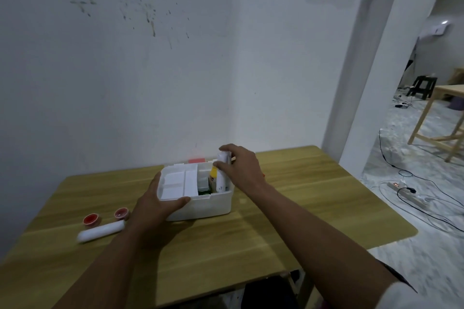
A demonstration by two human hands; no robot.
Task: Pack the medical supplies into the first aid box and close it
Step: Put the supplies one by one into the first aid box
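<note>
The first aid box (200, 204) sits open near the far middle of the wooden table (288, 208), with a white divided tray (179, 183) filling its left part and a deeper right part that already holds a yellow bottle (213, 175) and something green low down. The left hand (155, 204) lies against the box's near left corner, thumb hooked over the rim and touching the tray edge, steadying rather than gripping anything loose. The right hand (239, 167) is closed around the top of a white tube (222, 175) that stands upright in the right part, just beside the yellow bottle; whether its base has reached the bottom is hidden by the box wall. The main risk, as I judge it, is height: the tube rises well above the rim, so left standing it would likely stop the lid from closing, and pushing down on it could tip the bottle or wedge the two together. If the tube is let go before it is settled, it may topple outward over the right wall. Still outside on the left of the table lie a white cylinder (100, 231) and two small red cups (91, 219), well apart from the box; the cylinder is round and could roll off if nudged by the left forearm. A red-topped piece (196, 161) behind the box may be the lid, but I cannot tell
</note>
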